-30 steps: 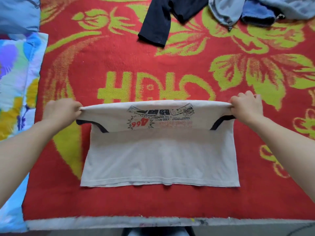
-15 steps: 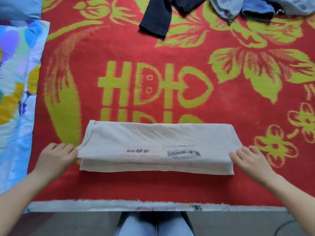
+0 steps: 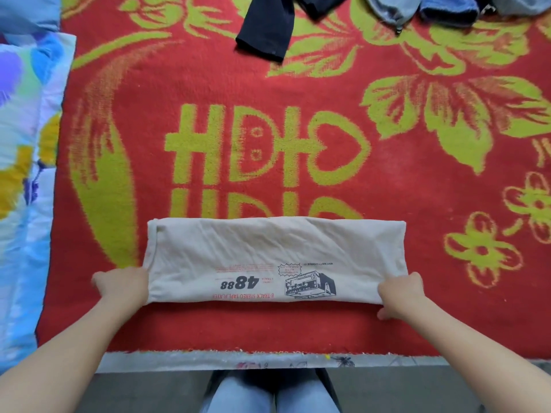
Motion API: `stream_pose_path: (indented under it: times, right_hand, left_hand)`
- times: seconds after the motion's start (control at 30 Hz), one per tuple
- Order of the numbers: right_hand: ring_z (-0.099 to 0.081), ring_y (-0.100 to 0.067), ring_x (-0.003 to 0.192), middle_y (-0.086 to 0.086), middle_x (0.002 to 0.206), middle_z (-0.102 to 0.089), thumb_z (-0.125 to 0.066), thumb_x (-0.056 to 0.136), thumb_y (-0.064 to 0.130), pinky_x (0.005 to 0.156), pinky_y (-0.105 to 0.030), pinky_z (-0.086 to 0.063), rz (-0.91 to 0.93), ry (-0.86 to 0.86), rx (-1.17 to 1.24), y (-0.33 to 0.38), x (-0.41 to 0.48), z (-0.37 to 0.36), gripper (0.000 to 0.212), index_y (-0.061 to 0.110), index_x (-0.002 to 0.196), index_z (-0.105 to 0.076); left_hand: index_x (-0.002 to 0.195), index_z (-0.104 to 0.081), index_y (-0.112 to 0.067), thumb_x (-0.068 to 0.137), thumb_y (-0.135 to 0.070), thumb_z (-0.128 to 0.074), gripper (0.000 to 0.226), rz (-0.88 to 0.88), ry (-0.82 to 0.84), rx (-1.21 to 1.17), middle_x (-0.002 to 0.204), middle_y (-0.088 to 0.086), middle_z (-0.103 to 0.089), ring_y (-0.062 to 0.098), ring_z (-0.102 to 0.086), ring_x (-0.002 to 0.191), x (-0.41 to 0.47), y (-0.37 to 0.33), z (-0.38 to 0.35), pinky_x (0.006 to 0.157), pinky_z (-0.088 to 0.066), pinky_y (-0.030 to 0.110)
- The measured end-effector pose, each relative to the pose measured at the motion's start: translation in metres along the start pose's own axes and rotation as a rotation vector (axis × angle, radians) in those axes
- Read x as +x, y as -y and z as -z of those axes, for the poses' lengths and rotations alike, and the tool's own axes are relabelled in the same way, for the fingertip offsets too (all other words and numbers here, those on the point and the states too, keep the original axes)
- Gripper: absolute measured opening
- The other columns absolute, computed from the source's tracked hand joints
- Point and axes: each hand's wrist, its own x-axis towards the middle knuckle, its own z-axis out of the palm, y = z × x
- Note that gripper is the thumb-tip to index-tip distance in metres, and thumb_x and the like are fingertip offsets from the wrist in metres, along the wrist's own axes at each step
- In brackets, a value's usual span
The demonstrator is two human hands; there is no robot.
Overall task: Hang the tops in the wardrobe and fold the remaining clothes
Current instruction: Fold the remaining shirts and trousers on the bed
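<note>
Cream T-shirt folded to a long band at the near edge of the red blanket, left hand and right hand each with grip closed on an end; dark garment and grey-blue heap beyond lie unsorted, so most remains

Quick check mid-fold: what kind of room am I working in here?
Probably a bedroom at home: the beige T-shirt lies on a red blanket spread over what looks like a bed, floral bedding sits alongside, and loose clothes are piled at its far edge.
</note>
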Motion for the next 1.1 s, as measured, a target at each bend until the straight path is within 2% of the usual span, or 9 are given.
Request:
stream_pose_path:
  times: [0.1, 0.17, 0.43, 0.53, 0.63, 0.7, 0.8, 0.93, 1.1]
  right_hand:
    - [-0.062, -0.029, 0.058, -0.009, 0.063, -0.063, -0.076, 0.06, 0.02, 0.051, -0.029, -0.04, -0.047, -0.512, 0.208, 0.008, 0.013, 0.013, 0.018, 0.006, 0.062, -0.064]
    - [-0.052, -0.031, 0.041, -0.015, 0.05, -0.05, -0.054, 0.062, 0.015, 0.039, -0.026, -0.035, -0.093, -0.735, 0.434, 0.007, 0.031, 0.015, 0.02, 0.002, 0.048, -0.052]
    - [-0.042, -0.037, 0.118, -0.016, 0.128, -0.044, -0.044, 0.091, 0.02, 0.085, -0.045, -0.041, -0.241, -0.46, 0.593, 0.002, 0.061, 0.034, 0.039, 0.01, 0.129, -0.045]
    - [-0.033, -0.031, 0.13, -0.008, 0.142, -0.036, -0.031, 0.098, 0.023, 0.093, -0.047, -0.037, -0.24, -0.355, 0.636, -0.008, 0.065, 0.024, 0.042, 0.017, 0.14, -0.032]
    - [-0.025, -0.028, 0.136, -0.006, 0.148, -0.026, -0.029, 0.099, 0.02, 0.094, -0.049, -0.037, -0.211, -0.317, 0.666, -0.011, 0.067, 0.016, 0.047, 0.019, 0.146, -0.021]
    - [-0.02, -0.029, 0.137, -0.007, 0.149, -0.023, -0.031, 0.098, 0.018, 0.095, -0.049, -0.037, -0.205, -0.314, 0.71, -0.008, 0.064, 0.018, 0.05, 0.017, 0.147, -0.019]
    - [-0.018, -0.031, 0.139, -0.012, 0.15, -0.023, -0.042, 0.094, 0.017, 0.099, -0.049, -0.035, -0.282, -0.447, 0.847, -0.003, 0.059, 0.019, 0.057, 0.011, 0.147, -0.021]
    - [-0.014, -0.035, 0.14, -0.016, 0.154, -0.013, -0.057, 0.089, 0.03, 0.108, -0.052, -0.024, -0.557, -0.415, 1.233, 0.002, 0.046, 0.003, 0.076, 0.014, 0.149, -0.014]
    - [-0.027, -0.044, 0.133, -0.025, 0.148, -0.022, -0.063, 0.086, 0.033, 0.106, -0.048, -0.028, -0.534, -0.226, 1.395, 0.004, 0.033, -0.02, 0.09, 0.006, 0.149, -0.004]
  left_hand:
    - [0.111, -0.06, -0.02, 0.097, -0.021, -0.032, 0.032, 0.072, -0.277, -0.325, 0.113, 0.004, -0.061, 0.027, -0.058, 0.106, 0.021, -0.003, 0.021, 0.082, -0.041, 0.035]
    - [0.11, -0.056, -0.006, 0.097, -0.027, -0.037, 0.031, 0.095, -0.408, -0.616, 0.11, 0.019, -0.058, 0.039, -0.056, 0.1, 0.036, -0.006, 0.026, 0.077, -0.044, 0.042]
    - [0.098, -0.066, -0.003, 0.094, -0.018, -0.053, 0.02, 0.243, -0.318, -1.006, 0.099, 0.025, -0.064, 0.041, -0.058, 0.092, 0.071, -0.009, 0.031, 0.07, -0.042, 0.039]
    - [0.083, -0.065, 0.001, 0.085, 0.0, -0.054, 0.011, 0.351, -0.175, -1.635, 0.076, 0.012, -0.071, 0.026, -0.061, 0.077, 0.081, 0.011, 0.037, 0.068, -0.049, 0.034]
    - [0.066, -0.034, -0.012, 0.077, 0.012, -0.03, 0.027, 0.46, 0.016, -2.075, 0.042, 0.005, -0.043, 0.002, -0.039, 0.033, 0.089, 0.042, 0.032, 0.035, -0.029, 0.012]
    - [0.068, -0.036, -0.011, 0.086, 0.007, -0.026, 0.027, 0.527, -0.081, -1.927, 0.052, 0.012, -0.043, 0.002, -0.039, 0.026, 0.094, 0.062, 0.019, 0.028, -0.028, 0.014]
    - [0.107, -0.057, -0.001, 0.091, -0.011, -0.047, 0.021, 0.468, -0.379, -1.34, 0.1, 0.024, -0.064, 0.036, -0.062, 0.094, 0.081, 0.056, 0.01, 0.079, -0.049, 0.043]
    - [0.114, -0.055, 0.001, 0.079, -0.015, -0.056, 0.038, -0.103, -0.751, -0.796, 0.109, 0.029, -0.055, 0.047, -0.053, 0.1, 0.018, -0.022, 0.009, 0.08, -0.044, 0.055]
    - [0.126, -0.054, -0.008, 0.077, 0.0, -0.061, 0.05, -0.068, -0.409, -0.573, 0.127, 0.025, -0.048, 0.043, -0.048, 0.109, 0.005, -0.052, -0.037, 0.078, -0.047, 0.054]
